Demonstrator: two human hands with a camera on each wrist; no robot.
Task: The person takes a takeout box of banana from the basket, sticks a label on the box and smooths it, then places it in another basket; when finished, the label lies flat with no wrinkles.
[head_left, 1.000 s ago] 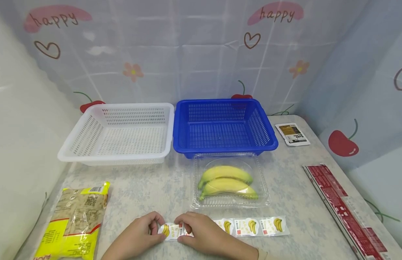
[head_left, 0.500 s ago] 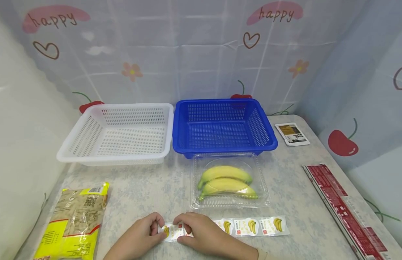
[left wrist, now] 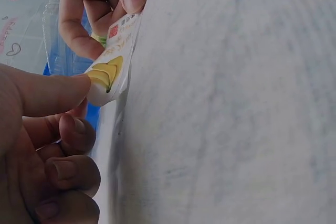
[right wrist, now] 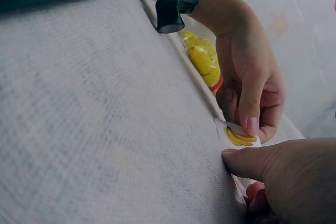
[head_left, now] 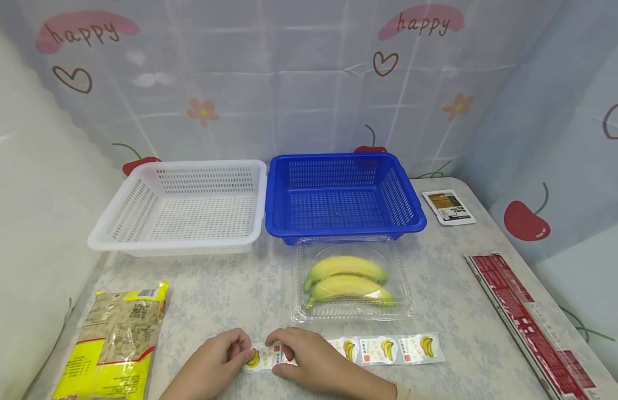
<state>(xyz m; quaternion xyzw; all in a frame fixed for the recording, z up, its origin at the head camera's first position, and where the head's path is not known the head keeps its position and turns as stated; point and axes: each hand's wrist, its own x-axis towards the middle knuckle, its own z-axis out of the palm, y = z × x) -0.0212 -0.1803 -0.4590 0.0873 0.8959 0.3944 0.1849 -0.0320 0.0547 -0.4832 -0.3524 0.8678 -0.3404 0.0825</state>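
A strip of white stickers [head_left: 422, 349] printed with bananas lies along the table's front. My left hand [head_left: 213, 360] pinches its left end; in the left wrist view the thumb [left wrist: 63, 94] is at the edge of the end sticker's banana picture [left wrist: 106, 73]. A little to the right, my right hand [head_left: 314, 358] holds the same strip between thumb and index finger and covers part of it. Beyond the strip, a clear lidded container [head_left: 354, 318] holds two bananas [head_left: 350, 288].
A white basket [head_left: 176, 245] and a blue basket [head_left: 346, 229] stand side by side at the back. At left lies a yellow-and-beige food bag [head_left: 116, 339]. On the right are a small white pouch [head_left: 449, 208] and a long red package [head_left: 529, 328].
My left thumb has shifted slightly upward at the strip's end, and the left fingertips have drawn a little closer together. The right hand stays in place on the strip.
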